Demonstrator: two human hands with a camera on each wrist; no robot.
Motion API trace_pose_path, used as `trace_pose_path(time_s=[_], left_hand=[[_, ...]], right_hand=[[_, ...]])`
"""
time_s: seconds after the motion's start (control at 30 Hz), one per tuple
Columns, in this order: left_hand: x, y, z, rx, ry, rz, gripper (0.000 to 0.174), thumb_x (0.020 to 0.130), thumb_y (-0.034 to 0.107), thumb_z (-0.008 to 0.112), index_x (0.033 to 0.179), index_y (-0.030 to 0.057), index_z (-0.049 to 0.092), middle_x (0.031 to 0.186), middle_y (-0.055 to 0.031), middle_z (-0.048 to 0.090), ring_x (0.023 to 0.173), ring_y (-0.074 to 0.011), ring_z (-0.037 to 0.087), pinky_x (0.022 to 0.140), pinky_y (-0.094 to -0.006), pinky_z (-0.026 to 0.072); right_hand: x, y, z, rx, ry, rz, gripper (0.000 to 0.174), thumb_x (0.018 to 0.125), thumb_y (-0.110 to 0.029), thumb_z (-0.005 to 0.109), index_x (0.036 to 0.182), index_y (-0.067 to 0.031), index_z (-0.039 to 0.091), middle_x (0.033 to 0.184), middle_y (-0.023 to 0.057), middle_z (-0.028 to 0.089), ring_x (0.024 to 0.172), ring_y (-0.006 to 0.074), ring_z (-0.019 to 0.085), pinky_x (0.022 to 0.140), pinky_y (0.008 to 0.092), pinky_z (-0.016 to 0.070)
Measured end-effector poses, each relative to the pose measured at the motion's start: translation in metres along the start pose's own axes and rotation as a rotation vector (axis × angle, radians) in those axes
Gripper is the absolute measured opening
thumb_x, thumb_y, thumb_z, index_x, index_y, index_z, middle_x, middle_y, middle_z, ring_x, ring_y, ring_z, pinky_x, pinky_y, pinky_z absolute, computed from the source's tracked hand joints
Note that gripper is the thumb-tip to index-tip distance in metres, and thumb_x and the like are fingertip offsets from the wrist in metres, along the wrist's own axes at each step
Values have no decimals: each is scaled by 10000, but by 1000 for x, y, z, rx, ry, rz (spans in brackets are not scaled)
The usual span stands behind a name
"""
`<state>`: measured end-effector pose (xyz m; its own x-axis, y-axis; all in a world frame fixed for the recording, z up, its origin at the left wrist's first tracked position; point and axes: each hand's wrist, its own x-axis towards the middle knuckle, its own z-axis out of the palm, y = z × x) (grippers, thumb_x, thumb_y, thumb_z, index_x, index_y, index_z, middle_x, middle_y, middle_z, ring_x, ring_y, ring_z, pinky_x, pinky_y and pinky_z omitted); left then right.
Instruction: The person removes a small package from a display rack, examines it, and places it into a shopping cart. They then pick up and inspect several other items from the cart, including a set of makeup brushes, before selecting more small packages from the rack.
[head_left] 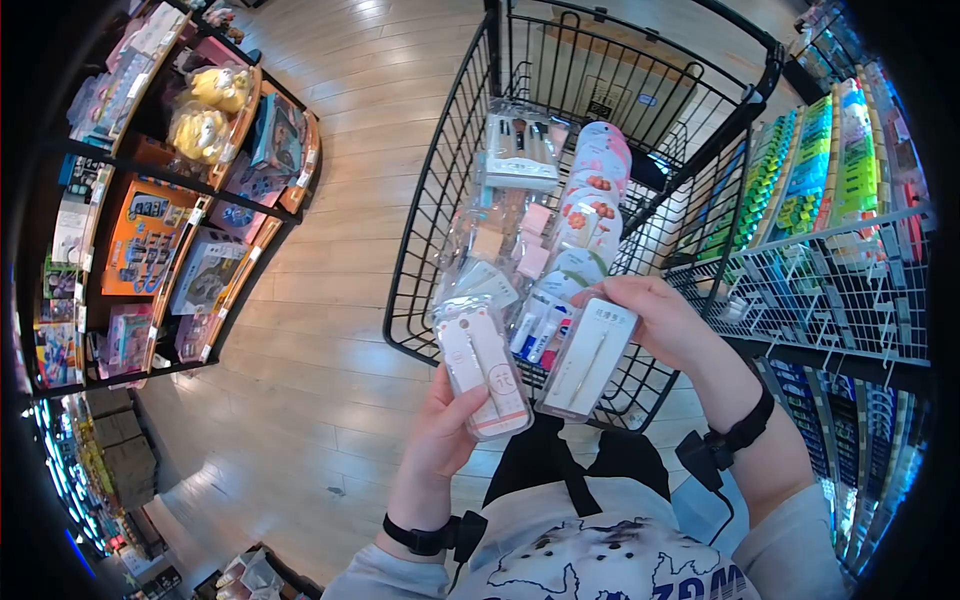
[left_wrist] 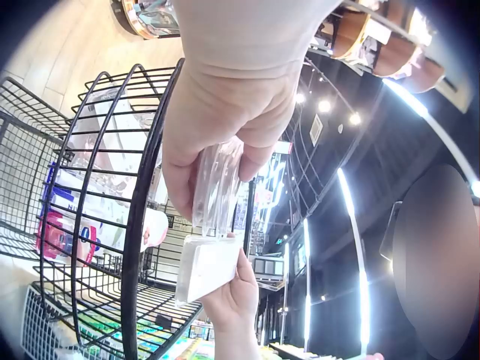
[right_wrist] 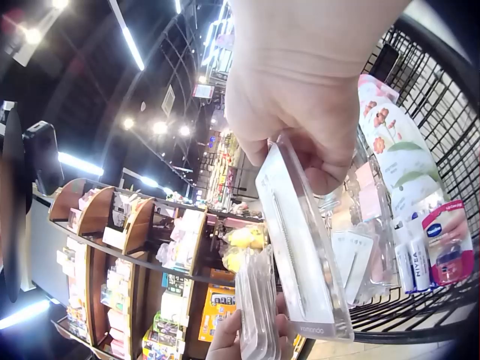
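My left hand [head_left: 447, 425] grips a stack of clear blister packs [head_left: 480, 365] with pinkish-white printed cards, thumb laid across the front. In the left wrist view the packs [left_wrist: 217, 187] show edge-on between thumb and fingers. My right hand [head_left: 660, 315] holds clear packs with white cards [head_left: 592, 360] by their upper end; a slim metal tool lies along the front card [right_wrist: 289, 240]. Both bundles are side by side above the near end of a black wire shopping cart [left_wrist: 137, 225]. Behind them in the cart lie Nivea lip balm packs [head_left: 540, 330].
Inside the cart are makeup brush packs [head_left: 520, 145], flower-printed packs [head_left: 590, 210], pink square pieces in clear wrap [head_left: 533, 255] and a cardboard box [head_left: 570, 65]. Shelves with boxed toys [head_left: 150, 235] stand left across wooden flooring [head_left: 330, 200]. Hanging goods [head_left: 810, 180] line the right.
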<state>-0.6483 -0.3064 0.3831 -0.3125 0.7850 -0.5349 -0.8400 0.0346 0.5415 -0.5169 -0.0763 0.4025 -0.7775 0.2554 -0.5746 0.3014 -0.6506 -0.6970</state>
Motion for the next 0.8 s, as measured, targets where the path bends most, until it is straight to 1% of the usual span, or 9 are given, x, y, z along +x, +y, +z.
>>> trace_pose_path(time_s=[0.13, 0.33, 0.4, 0.57, 0.63, 0.67, 0.73, 0.77, 0.8], left_hand=[[-2, -4, -11, 11, 26, 12, 545, 855, 55, 505, 1334, 103, 249, 1161, -220, 508, 1010, -322, 569, 856, -436, 487], [-5, -4, -18, -10, 56, 15, 575, 843, 22, 519, 1342, 107, 248, 1173, -188, 508, 1052, -300, 551, 866, -421, 487], [-7, -1, -15, -35, 71, 9, 542, 815, 4, 570, 1284, 68, 305, 1182, -116, 501, 1063, -213, 541, 868, -376, 486], [-7, -1, -12, 26, 91, 46, 604, 775, -16, 614, 1285, 54, 299, 1177, -110, 502, 1066, -211, 537, 870, -368, 479], [-5, -1, -12, 61, 96, 61, 626, 759, -23, 630, 1284, 49, 299, 1174, -107, 503, 1066, -209, 536, 871, -364, 477], [-5, -3, -14, 100, 136, 83, 625, 756, -35, 621, 1285, 53, 299, 1174, -114, 504, 1066, -223, 536, 872, -373, 481], [-6, -6, -19, 138, 175, 107, 625, 754, -47, 612, 1286, 57, 300, 1173, -121, 505, 1067, -237, 536, 873, -382, 485], [-7, -6, -23, 149, 199, 133, 617, 750, -48, 616, 1276, 55, 310, 1168, -120, 508, 1061, -233, 540, 871, -381, 485], [-9, -6, -27, 160, 223, 159, 608, 747, -48, 619, 1266, 54, 321, 1162, -119, 511, 1054, -229, 543, 869, -379, 486]], right_hand=[[4, 2, 1, 47, 12, 5, 354, 924, -252, 451, 1078, 43, 572, 1040, 103, 613, 955, 171, 594, 852, 315, 472], [8, 2, 8, 32, 12, 36, 351, 923, -258, 452, 1074, 33, 577, 1038, 97, 611, 950, 170, 595, 843, 315, 472], [9, 4, 8, 35, 7, 33, 351, 921, -262, 454, 1073, 29, 579, 1035, 93, 611, 952, 169, 593, 845, 313, 468], [11, 6, 7, 4, -7, 28, 349, 920, -270, 461, 1077, 19, 579, 1039, 84, 610, 969, 161, 582, 860, 307, 455], [14, 8, 5, -13, 43, 19, 335, 925, -273, 456, 1074, -2, 585, 1025, 62, 609, 948, 140, 575, 852, 291, 448], [16, 10, 4, -16, 41, 14, 335, 925, -273, 456, 1074, -2, 585, 1025, 62, 609, 948, 140, 575, 852, 291, 448], [23, 17, -2, 0, 193, -61, 304, 929, -275, 456, 1064, -35, 584, 978, 24, 605, 899, 112, 565, 808, 274, 446], [29, 23, -7, 0, 192, -63, 304, 929, -275, 456, 1064, -35, 584, 978, 24, 605, 899, 112, 565, 808, 274, 446], [35, 30, -14, 17, 238, -85, 289, 930, -276, 458, 1061, -49, 579, 956, 9, 599, 879, 99, 557, 778, 264, 440]])
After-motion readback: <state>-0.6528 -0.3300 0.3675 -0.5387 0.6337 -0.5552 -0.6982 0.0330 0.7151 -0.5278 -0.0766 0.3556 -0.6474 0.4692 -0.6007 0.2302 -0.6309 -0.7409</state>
